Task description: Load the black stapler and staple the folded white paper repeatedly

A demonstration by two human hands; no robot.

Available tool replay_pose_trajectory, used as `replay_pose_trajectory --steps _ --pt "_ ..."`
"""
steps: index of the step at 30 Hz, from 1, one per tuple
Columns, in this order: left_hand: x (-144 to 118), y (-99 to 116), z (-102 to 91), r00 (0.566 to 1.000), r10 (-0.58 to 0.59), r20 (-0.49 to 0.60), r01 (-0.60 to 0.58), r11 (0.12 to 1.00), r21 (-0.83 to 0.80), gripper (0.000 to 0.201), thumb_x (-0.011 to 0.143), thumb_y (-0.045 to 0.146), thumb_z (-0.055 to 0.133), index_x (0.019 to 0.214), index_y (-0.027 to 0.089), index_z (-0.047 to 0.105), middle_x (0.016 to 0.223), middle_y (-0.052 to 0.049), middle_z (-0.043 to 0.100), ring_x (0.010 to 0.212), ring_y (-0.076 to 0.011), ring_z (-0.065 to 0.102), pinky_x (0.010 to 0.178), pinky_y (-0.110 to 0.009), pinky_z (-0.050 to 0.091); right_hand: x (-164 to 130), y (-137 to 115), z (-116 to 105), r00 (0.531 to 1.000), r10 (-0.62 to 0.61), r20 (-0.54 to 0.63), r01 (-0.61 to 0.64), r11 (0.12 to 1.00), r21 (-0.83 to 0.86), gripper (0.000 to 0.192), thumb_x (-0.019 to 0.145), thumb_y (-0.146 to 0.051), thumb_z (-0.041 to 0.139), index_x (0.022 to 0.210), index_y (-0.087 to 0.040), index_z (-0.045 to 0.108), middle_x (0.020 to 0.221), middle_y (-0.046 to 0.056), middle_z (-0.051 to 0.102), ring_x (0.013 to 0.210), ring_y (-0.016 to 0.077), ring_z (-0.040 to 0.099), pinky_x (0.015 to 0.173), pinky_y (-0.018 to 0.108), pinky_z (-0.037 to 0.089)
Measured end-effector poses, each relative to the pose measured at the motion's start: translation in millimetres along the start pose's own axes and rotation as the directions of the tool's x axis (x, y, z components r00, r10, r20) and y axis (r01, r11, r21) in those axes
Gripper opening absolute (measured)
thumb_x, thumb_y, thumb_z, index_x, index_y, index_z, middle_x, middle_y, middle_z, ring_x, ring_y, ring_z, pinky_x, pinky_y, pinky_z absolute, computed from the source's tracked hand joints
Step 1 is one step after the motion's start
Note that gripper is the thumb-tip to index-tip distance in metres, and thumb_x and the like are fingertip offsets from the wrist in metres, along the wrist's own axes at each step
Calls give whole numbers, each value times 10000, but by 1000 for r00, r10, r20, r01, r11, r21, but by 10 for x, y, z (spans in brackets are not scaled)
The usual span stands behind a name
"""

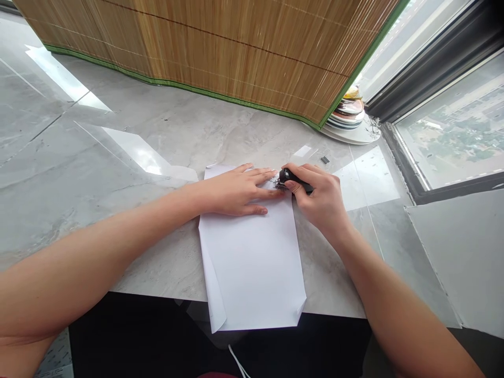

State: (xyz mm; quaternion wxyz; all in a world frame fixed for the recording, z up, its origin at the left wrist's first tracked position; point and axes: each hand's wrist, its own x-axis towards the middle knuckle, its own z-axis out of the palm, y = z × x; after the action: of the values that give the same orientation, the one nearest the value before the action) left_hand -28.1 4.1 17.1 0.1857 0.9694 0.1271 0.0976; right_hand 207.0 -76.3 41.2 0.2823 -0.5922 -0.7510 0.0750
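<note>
With the left hand (236, 190) pressed flat and open on the far end of the paper stack (252, 252), and the right hand (318, 197) closed around the black stapler (293, 181) at the stack's far right corner, the sheets, already fanned unevenly at the near edge overhanging the counter (118, 173), could get fastened misaligned, and the left fingertips sit close enough to the stapler to be pinched.

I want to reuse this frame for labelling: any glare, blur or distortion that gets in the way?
Head view: window glare streaks the marble counter; wide-angle bending at the edges; the black stapler in the right hand is small; white paper sharp.
</note>
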Motion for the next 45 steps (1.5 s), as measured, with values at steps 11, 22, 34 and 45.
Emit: replay_pose_trajectory --steps 11,22,34,45 --pt "11 17 -7 1000 -6 29 5 1000 31 542 1081 474 598 1605 338 579 1700 -145 492 1591 -366 401 1270 -568 279 7 5 -17 999 -25 20 25 1000 13 311 991 -209 565 1181 -285 798 967 69 745 938 278 685 840 410 511" --pt "22 20 6 1000 6 11 -6 1000 22 535 1071 463 616 1587 318 603 1646 -161 542 1568 -378 428 1257 -579 301 10 7 21 999 -33 42 34 999 -8 295 1001 -224 560 1175 -299 786 1011 68 756 958 281 676 887 430 494" --pt "20 5 34 1000 7 -28 -6 1000 13 529 1052 476 655 1560 329 630 1628 -152 567 1551 -386 449 1251 -571 311 15 -22 19 998 -25 52 26 999 -19 281 999 -231 558 1139 -296 792 966 70 745 950 283 665 868 432 480" --pt "24 5 33 1000 5 -15 -5 999 32 524 1061 491 632 1559 328 625 1587 -153 590 1529 -380 466 1242 -565 314 17 -37 21 998 -30 50 32 999 -42 280 1004 -249 552 1156 -301 781 936 68 736 922 283 657 847 425 469"
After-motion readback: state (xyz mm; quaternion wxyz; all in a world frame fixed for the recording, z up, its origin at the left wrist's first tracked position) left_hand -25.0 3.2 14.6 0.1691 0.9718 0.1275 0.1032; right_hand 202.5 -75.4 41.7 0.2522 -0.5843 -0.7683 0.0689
